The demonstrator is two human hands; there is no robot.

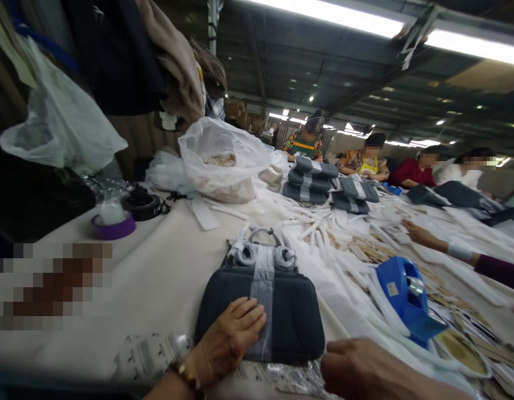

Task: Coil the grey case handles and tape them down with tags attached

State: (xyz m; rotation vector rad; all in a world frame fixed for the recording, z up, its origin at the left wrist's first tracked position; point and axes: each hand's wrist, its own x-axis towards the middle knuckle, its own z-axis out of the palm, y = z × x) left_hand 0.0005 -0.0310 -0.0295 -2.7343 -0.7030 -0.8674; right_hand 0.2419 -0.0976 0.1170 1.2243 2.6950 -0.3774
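Observation:
A dark grey backpack [223, 291] lies flat in front of me, its top handle and rolled straps pointing away. A pale translucent band [263, 278] runs down its middle. My left hand [235, 333] rests on the bag with fingers stretched out, the fingertips at the band's edge. By the bag's lower right corner, my right hand [357, 364] is curled closed and slightly blurred. What it grips, if anything, is hidden. Clear printed plastic [282, 375] shows along the bag's near edge, close to that hand.
To the right stands a blue tape dispenser [402, 300], with a co-worker's hand [425, 236] beyond it. Stacked grey bags [309, 180] and white strips lie farther back. A plastic sack [223, 166] and a purple tape roll [114, 226] sit at left. Several people work across the table.

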